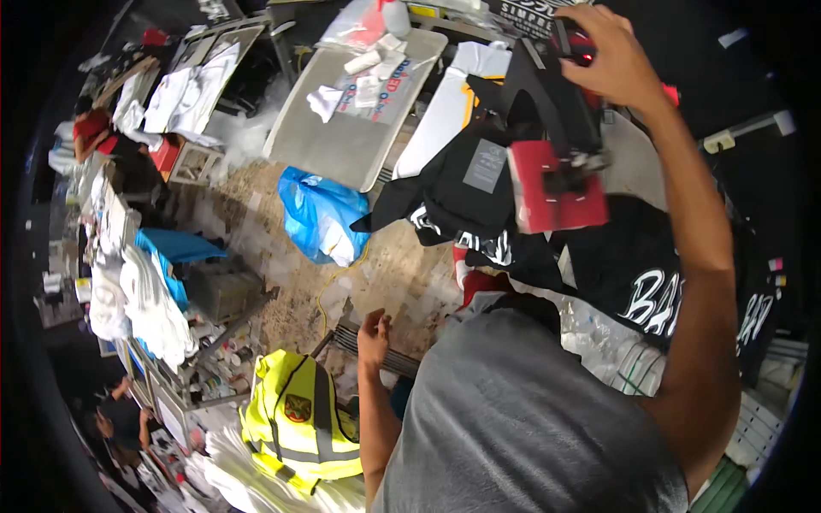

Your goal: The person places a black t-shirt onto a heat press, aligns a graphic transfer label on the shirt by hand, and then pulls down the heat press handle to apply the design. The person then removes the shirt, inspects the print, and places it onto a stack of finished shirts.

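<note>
My right hand (605, 56) is raised at the top right, its fingers wrapped round the dark handle (564, 38) of a heat press. The press has a black arm and a red boxy head (558, 190), which looks slightly blurred. Left of that head lies a black garment (457, 184) with a grey rectangular print (486, 164) and white lettering on its lower part. My left hand (374, 338) hangs low at my side over the floor, fingers loosely bent and holding nothing that I can see.
A grey board (295, 141) bears small white pieces at the far side. Below it, a blue plastic bag (312, 214) stands on the stained floor. A yellow reflective vest (295, 419) lies over white cloths at lower left. More black printed garments (616, 256) lie right. Co-workers are at left.
</note>
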### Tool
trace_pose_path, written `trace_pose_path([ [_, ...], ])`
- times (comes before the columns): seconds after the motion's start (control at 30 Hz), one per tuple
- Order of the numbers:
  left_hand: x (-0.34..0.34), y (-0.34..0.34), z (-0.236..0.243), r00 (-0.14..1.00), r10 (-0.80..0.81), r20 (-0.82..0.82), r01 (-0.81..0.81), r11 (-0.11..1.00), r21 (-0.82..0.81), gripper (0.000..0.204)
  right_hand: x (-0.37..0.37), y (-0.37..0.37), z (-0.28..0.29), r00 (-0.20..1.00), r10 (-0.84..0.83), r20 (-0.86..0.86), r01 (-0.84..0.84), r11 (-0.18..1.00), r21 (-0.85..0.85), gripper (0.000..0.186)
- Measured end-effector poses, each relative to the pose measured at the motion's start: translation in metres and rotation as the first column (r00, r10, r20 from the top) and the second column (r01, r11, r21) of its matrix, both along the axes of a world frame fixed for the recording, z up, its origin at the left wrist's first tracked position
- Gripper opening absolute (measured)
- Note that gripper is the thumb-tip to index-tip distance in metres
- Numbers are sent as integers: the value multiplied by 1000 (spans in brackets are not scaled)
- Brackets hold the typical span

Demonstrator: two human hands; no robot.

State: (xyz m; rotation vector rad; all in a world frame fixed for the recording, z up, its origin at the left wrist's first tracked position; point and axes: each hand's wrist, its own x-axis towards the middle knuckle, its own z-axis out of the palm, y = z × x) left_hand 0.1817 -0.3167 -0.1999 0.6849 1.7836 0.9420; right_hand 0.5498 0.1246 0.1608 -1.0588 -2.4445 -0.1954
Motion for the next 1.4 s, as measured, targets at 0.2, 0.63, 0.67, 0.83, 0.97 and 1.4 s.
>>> trace_pose_path([
  [0.2, -14, 84, -14, 938, -312, -149, 298, 948, -109, 34, 91, -1, -23, 968, -234, -94, 247, 953, 176, 53],
  [0.63, -135, 82, -129, 741, -645, -185, 544, 739, -397, 34, 84, -268, -329, 770, -635, 70, 431, 436, -790, 53],
  [0.67, -140, 93, -124, 776, -616, -134, 500, 731, -464, 34, 78, -274, -335, 754, -638, 155, 534, 458, -711, 50],
  [0.83, -169, 138, -118, 808, -587, -52, 545, 779, -310, 30, 76, -326, -347, 464, -882, 81, 415, 136, -900, 32],
  [0.97, -179, 159, -101, 762, -643, -75, 588, 736, -335, 29, 78, -391, -369, 483, -840, 247, 446, -7, -895, 31],
  [1.4, -261, 87, -164, 867, -492, 85, 474, 757, -450, 17, -99, -121, -207, 147, -812, -565, 429, 567, -704, 18],
])
